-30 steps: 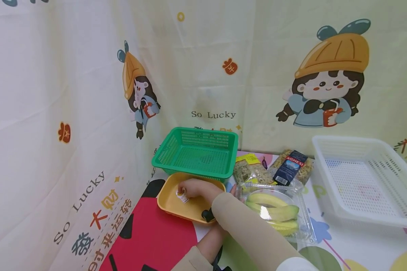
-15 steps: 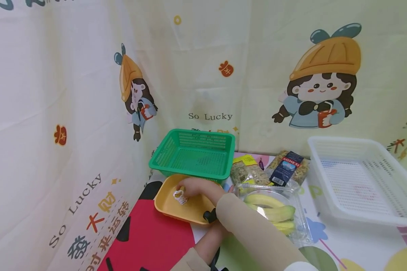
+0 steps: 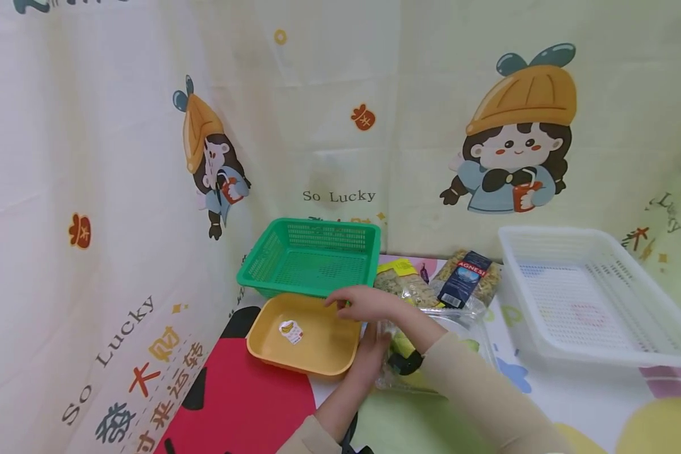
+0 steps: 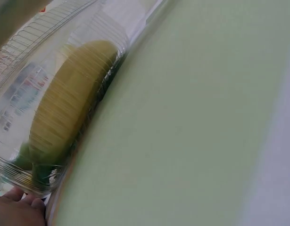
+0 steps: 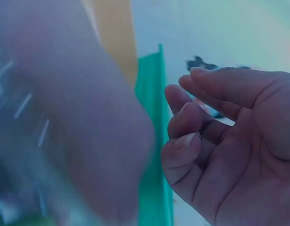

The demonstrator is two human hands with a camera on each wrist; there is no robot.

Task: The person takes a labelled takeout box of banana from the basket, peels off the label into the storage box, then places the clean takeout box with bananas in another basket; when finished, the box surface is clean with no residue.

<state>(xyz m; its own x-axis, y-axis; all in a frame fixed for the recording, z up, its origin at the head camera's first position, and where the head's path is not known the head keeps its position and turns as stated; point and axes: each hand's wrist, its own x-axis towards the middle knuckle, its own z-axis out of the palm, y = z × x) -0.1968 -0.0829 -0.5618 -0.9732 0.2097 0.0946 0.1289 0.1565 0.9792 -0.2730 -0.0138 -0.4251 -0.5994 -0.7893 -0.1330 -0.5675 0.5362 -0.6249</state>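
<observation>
A small white tag with a banana picture (image 3: 291,331) lies flat in the orange tray (image 3: 329,353). My right hand (image 3: 363,302) hovers over the tray's right end, fingers loosely bent and nothing between them; the right wrist view shows the same bare hand (image 5: 225,132). Whole bananas (image 4: 71,99) sit inside a clear plastic clamshell box (image 3: 383,378). Beside the box's left side is my left hand (image 3: 371,347), its fingertips (image 4: 29,200) right at the box's end in the left wrist view. The right forearm crosses over the box and hides much of the bananas.
Behind the tray stands a green mesh basket (image 3: 309,268). A white mesh basket (image 3: 590,356) is on the right. Between them lie a yellow-topped food bag (image 3: 405,277) and a dark-labelled Agnesi pasta bag (image 3: 466,280). Printed cloth walls (image 3: 318,145) enclose the back and left.
My right hand has let go of the banana tag in the orange tray and moved right, away from it. The left hand stays by the box. The head view has swung slightly right.
</observation>
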